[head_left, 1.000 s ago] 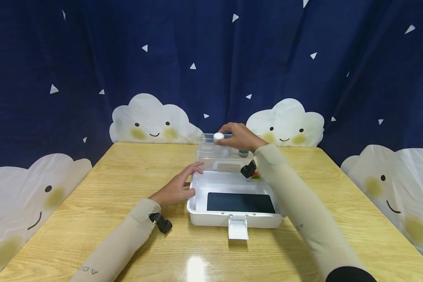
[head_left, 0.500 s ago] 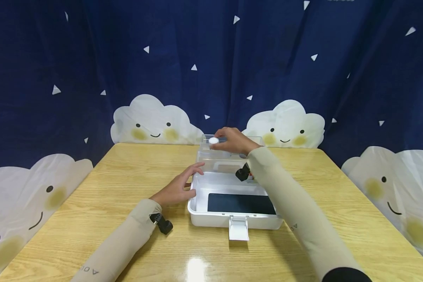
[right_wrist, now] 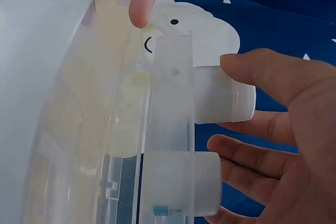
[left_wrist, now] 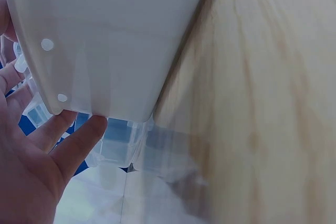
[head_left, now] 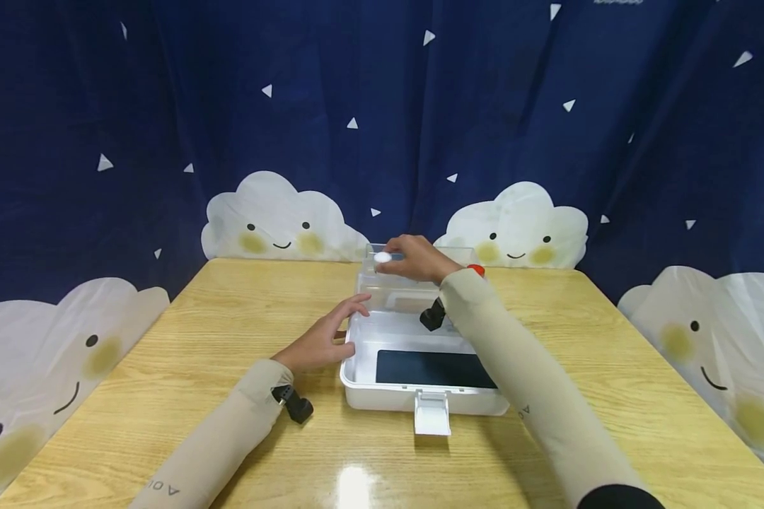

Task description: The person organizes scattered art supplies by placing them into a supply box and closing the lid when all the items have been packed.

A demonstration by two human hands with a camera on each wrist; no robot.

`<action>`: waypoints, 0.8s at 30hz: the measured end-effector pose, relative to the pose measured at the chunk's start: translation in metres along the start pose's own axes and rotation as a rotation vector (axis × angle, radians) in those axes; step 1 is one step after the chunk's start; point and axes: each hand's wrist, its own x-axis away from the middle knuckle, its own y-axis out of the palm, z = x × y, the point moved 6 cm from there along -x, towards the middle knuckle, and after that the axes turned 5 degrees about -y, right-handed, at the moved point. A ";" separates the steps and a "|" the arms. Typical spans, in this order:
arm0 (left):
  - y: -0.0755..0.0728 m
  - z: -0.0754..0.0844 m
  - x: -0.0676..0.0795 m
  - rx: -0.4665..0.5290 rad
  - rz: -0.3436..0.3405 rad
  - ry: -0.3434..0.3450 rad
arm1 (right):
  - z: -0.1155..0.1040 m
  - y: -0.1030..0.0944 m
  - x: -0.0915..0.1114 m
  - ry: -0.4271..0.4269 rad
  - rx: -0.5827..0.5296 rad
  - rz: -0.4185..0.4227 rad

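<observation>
My right hand (head_left: 420, 259) pinches a small white bottle (right_wrist: 218, 95) with a ridged white lid between thumb and fingers, at the raised clear tray (right_wrist: 176, 72) at the back of a white storage box (head_left: 414, 397). Beside that bottle, a second white bottle (right_wrist: 181, 182) sits in the tray. The left hand (head_left: 321, 341) rests against the box's left side, its thumb at the near rim and its straight fingers reaching to the back corner. In the left wrist view, two fingertips (left_wrist: 97, 124) touch the box's edge. A dark flat rectangle (head_left: 434, 369) lies inside the box.
A white latch flap (head_left: 431, 413) hangs down at the box's front. Something red (head_left: 476, 270) shows behind the right wrist. The wooden table (head_left: 242, 297) lies beneath, with a dark blue curtain (head_left: 382, 106) behind it.
My right hand has moved left and slightly down with the white bottle, over the tray's left part. A red item has come into view behind the right wrist. The left hand stays on the box.
</observation>
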 end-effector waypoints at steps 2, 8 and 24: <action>0.000 0.004 0.001 0.006 -0.004 -0.002 | 0.002 0.001 0.000 0.014 -0.003 -0.008; -0.004 0.029 0.007 0.030 -0.012 -0.006 | 0.006 0.006 -0.003 0.010 0.009 -0.024; -0.006 0.036 0.009 0.028 -0.028 0.006 | 0.008 0.015 -0.004 -0.012 0.033 -0.059</action>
